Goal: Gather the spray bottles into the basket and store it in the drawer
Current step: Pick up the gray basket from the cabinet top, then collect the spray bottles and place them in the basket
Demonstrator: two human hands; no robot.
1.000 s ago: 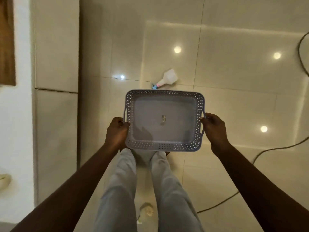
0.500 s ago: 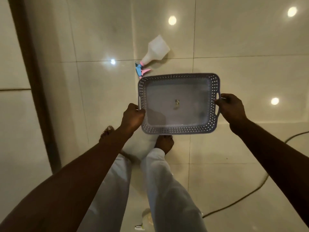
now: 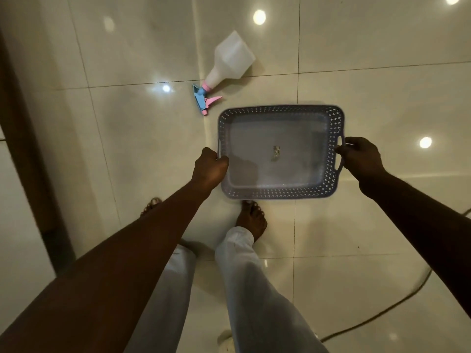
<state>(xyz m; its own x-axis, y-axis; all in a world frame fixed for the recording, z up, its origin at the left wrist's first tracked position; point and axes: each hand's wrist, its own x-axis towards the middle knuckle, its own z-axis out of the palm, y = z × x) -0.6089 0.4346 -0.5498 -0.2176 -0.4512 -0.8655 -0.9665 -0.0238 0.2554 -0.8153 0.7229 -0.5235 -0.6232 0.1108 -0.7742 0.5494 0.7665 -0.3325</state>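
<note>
In the head view, a person stands on a glossy tiled floor [image 3: 382,72] and holds a grey-blue plastic basket [image 3: 280,193] out in front with both hands. The left hand [image 3: 210,166] is clenched around the basket's left short side, fingers wrapped over the rim. The right hand [image 3: 362,156] is clenched on the handle loop at the basket's right short side. The basket is level, its perforated walls showing all round, and it is held above the floor, over the tile just ahead of the feet. Inside it lies only a small pale mark at the middle of its bottom; what that mark is cannot be told.

A spray bottle [image 3: 232,62] lies on its side on the floor, beyond the basket's far left corner and apart from it. Its white body points away from the person and its blue and pink trigger head [image 3: 202,99] points back towards them, across a joint between tiles.

A bare foot [image 3: 251,220] shows just below the basket's near edge, with pale trouser legs [image 3: 254,289] under it. A dark cable [image 3: 382,312] trails over the floor at the lower right. A dark wooden edge [image 3: 28,154] runs down the left side. Round ceiling lights are mirrored in the tiles.
</note>
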